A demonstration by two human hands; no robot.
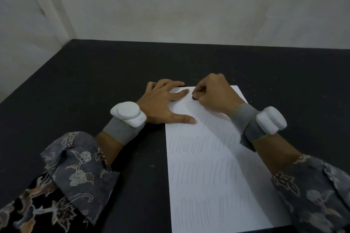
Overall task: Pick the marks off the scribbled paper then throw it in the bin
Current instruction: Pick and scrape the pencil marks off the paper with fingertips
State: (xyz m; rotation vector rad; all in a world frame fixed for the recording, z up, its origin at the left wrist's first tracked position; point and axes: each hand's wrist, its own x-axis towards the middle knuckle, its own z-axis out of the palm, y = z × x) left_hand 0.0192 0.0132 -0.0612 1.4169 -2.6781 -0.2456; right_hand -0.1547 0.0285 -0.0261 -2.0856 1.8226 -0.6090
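At the far end of a sheet of scribbled paper point(208, 157), my right hand point(214, 94) works a small dark eraser point(195, 97) against the page, my grip clamped on it between curled fingertips and thumb. The eraser sits low in the pinch, only its dark tip showing, which I judge gives the firmest pressure on the marks.

My left hand point(164, 100) lies flat beside it, fingers spread and straight, holding nothing; the index finger and thumb press onto the paper's far left corner while the rest of the hand rests on the black tabletop point(94, 81). I hold it there, as I read it, to pin the sheet so the rubbing does not drag or crease it.

The paper lies lengthwise in front of me, its near end running out of view under my right sleeve point(318, 195). Rows of faint pencil strokes cover most of it; the patch between my two hands looks clean, with dark crumbs point(184, 102) scattered on it. By that showing the job is barely begun, and the bin is nowhere in sight.

White sensor pods on grey straps sit on both wrists, the left wrist unit point(128, 113) and the right wrist unit point(270, 119), above patterned floral sleeves.

The tabletop is matt black, flecked with pale specks near the paper's far edge. It stands in a corner of plain, scuffed off-white walls point(170, 5).
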